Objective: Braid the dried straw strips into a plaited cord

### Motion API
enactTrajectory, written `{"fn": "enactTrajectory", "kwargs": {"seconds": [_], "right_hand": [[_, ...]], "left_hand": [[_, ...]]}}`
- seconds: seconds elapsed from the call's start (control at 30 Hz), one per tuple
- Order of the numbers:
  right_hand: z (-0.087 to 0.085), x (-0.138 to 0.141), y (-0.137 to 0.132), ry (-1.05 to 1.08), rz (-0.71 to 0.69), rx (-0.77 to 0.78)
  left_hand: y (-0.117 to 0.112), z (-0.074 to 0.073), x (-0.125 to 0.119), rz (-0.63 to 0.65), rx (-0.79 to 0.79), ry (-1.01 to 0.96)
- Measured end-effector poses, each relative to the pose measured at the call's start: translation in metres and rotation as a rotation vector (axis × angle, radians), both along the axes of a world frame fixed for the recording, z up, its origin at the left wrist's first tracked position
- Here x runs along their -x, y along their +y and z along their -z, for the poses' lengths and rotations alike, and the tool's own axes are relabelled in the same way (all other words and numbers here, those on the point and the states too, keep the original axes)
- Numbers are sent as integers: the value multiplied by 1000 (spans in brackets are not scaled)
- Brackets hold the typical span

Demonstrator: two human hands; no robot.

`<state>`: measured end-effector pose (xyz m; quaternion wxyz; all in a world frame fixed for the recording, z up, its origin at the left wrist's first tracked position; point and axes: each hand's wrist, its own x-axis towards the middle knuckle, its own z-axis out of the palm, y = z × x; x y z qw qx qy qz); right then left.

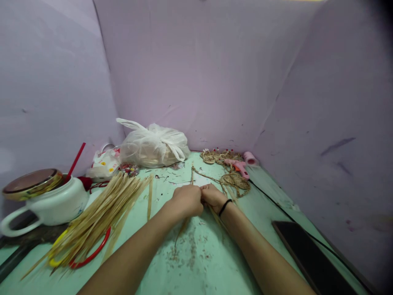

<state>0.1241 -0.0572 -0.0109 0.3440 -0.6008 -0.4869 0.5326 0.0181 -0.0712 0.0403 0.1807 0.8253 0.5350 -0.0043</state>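
My left hand (188,199) and my right hand (213,196) meet over the middle of the green table, both closed with knuckles touching. Dry straw-coloured fibre strips (183,229) poke out below my left hand, and more run under my right wrist, which wears a black band (225,207). Just beyond the hands rises a thin fibre braid (206,175); it bends and leads right to a coil of braid (236,183). My fingertips are hidden, so their exact grip on the strips does not show.
On the left lie a bundle of dry fibre strips (107,209), scissors with red and yellow handles (92,256) and a white mug (58,205). A tied white plastic bag (155,145) sits behind. A pink glue gun (238,167), its black cord (276,201) and a phone (310,258) are right.
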Motion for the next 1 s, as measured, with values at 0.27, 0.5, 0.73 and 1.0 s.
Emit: {"fn": "enactTrajectory", "kwargs": {"seconds": [0.27,0.5,0.73,1.0], "right_hand": [[-2,-7,2,105,-12,108],[-2,-11,4,122,-72,107],[2,-5,7,-58,-86,-28],[-7,-12,3,102,-113,147]], "left_hand": [[40,12,23,-465,501,-562],[45,38,19,-418,1044,-887],[45,40,19,-464,643,-594],[36,33,20,-416,557,-587]]}}
